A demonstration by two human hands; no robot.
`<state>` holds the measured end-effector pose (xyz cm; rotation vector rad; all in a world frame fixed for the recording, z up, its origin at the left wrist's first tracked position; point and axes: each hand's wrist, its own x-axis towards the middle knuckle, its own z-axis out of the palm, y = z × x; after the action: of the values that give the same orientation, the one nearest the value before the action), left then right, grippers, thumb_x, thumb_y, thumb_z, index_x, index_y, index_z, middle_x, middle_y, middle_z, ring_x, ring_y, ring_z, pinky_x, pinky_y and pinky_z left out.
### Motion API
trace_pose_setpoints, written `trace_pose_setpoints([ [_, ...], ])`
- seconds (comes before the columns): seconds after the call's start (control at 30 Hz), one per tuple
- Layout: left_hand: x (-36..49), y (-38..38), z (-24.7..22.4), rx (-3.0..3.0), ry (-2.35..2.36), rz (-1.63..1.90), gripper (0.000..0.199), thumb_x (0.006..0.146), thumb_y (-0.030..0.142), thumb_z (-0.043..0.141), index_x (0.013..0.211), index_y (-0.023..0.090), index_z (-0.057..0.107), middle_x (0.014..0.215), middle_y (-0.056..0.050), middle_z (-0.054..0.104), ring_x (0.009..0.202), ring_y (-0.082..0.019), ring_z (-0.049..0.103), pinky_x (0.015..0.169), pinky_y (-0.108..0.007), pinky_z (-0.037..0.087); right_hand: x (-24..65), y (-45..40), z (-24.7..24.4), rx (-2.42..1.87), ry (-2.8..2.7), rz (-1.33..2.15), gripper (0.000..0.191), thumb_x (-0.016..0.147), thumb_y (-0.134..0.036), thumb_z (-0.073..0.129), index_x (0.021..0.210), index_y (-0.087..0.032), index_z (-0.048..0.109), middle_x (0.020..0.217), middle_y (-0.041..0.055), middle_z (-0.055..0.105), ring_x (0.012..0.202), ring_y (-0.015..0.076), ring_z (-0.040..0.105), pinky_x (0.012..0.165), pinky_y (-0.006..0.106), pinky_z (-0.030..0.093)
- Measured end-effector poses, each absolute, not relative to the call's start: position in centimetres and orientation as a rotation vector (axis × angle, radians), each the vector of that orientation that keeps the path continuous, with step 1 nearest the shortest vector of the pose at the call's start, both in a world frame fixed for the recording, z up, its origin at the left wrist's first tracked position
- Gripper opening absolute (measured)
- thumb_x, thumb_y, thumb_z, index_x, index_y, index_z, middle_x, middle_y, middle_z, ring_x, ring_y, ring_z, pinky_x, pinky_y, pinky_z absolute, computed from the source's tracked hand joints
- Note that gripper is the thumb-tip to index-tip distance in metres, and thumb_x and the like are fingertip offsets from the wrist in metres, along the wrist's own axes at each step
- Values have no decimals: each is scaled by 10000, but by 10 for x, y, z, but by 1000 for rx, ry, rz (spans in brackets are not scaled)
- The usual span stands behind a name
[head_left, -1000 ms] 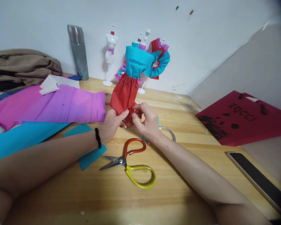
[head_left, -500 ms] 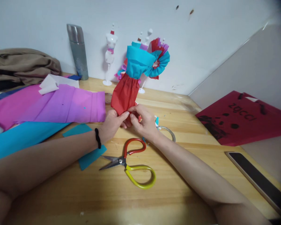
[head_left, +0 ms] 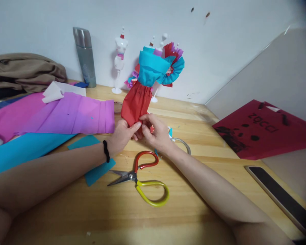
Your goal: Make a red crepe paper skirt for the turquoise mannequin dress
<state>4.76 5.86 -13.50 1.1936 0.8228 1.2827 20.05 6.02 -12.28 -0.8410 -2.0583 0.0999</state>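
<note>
A small doll dress has a turquoise crepe-paper top (head_left: pixel 150 70) and a gathered red skirt (head_left: pixel 136 102); it leans to the right on a mannequin that is mostly covered. My left hand (head_left: pixel 123 134) pinches the skirt's lower edge between thumb and fingers. Close beside it, my right hand (head_left: pixel 156 131) is closed at the same hem, fingertips pressed on the red paper. The hem's underside is hidden by both hands. Just in front of them, open scissors (head_left: pixel 132 176) with one red and one yellow handle lie on the table.
Purple crepe paper (head_left: pixel 73 112), turquoise paper (head_left: pixel 28 149) and a flask (head_left: pixel 84 58) are on the left. A bare white mannequin (head_left: pixel 119 61) and more paper-dressed ones stand by the wall. A tape roll (head_left: pixel 185 144) lies behind my right wrist; a red bag (head_left: pixel 260 129) and phone (head_left: pixel 277 194) are right.
The dress's turquoise top has tipped very slightly to the right and down. Both hands keep their hold at the hem, almost unmoved.
</note>
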Motion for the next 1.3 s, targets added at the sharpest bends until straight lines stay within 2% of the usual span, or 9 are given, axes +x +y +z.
trace_pose_setpoints([
  [0.1, 48, 59, -135, 1182, 821, 1289, 237, 760, 341, 765, 698, 140, 656, 545, -6, 645, 443, -100, 568, 416, -196, 444, 201, 60, -125, -849, -2076, 95, 308, 861, -117, 485, 1141, -195, 587, 834, 25, 665, 716, 174, 626, 674, 311, 507],
  [0.23, 48, 59, -133, 1150, 839, 1277, 246, 746, 337, 775, 685, 140, 641, 537, 6, 629, 436, -90, 553, 418, -192, 442, 200, 60, -126, -853, -2107, 81, 314, 856, -112, 485, 1132, -212, 595, 879, 40, 687, 765, 183, 646, 711, 324, 523],
  [0.37, 48, 58, -131, 1139, 825, 1270, 245, 758, 344, 779, 718, 138, 652, 548, 0, 642, 437, -93, 557, 415, -193, 437, 200, 59, -127, -871, -2086, 102, 437, 858, -125, 498, 1284, -215, 547, 854, 28, 681, 758, 191, 650, 703, 338, 534],
  [0.53, 48, 57, -131, 1114, 798, 1278, 240, 740, 335, 788, 720, 139, 650, 553, 5, 644, 431, -87, 556, 410, -186, 440, 200, 60, -129, -828, -2086, 80, 401, 876, -137, 496, 1265, -211, 566, 858, 32, 688, 722, 181, 635, 693, 340, 534],
  [0.67, 48, 58, -131, 1122, 809, 1277, 253, 749, 345, 786, 711, 134, 652, 553, -3, 646, 441, -92, 564, 413, -189, 438, 201, 61, -130, -850, -2064, 59, 462, 871, -141, 499, 1328, -199, 536, 801, 18, 673, 699, 185, 627, 681, 342, 530],
  [0.8, 48, 58, -134, 1111, 811, 1272, 257, 747, 350, 790, 714, 130, 662, 566, -11, 657, 445, -91, 562, 419, -193, 438, 201, 60, -130, -858, -2089, 28, 379, 862, -140, 508, 1221, -211, 606, 863, 42, 707, 741, 185, 651, 692, 331, 534],
  [1.07, 46, 58, -137, 1174, 765, 1260, 263, 756, 378, 758, 763, 124, 690, 613, -28, 687, 497, -105, 605, 435, -188, 454, 197, 56, -126, -898, -1930, 116, 141, 889, -171, 526, 922, -206, 658, 799, 33, 693, 694, 163, 627, 656, 300, 499],
  [1.3, 46, 60, -137, 1162, 770, 1234, 333, 728, 437, 796, 754, 129, 673, 605, -28, 673, 509, -113, 610, 439, -197, 450, 197, 59, -126, -981, -1901, 204, 130, 830, -157, 528, 805, -208, 645, 730, 12, 658, 637, 147, 577, 635, 290, 467],
])
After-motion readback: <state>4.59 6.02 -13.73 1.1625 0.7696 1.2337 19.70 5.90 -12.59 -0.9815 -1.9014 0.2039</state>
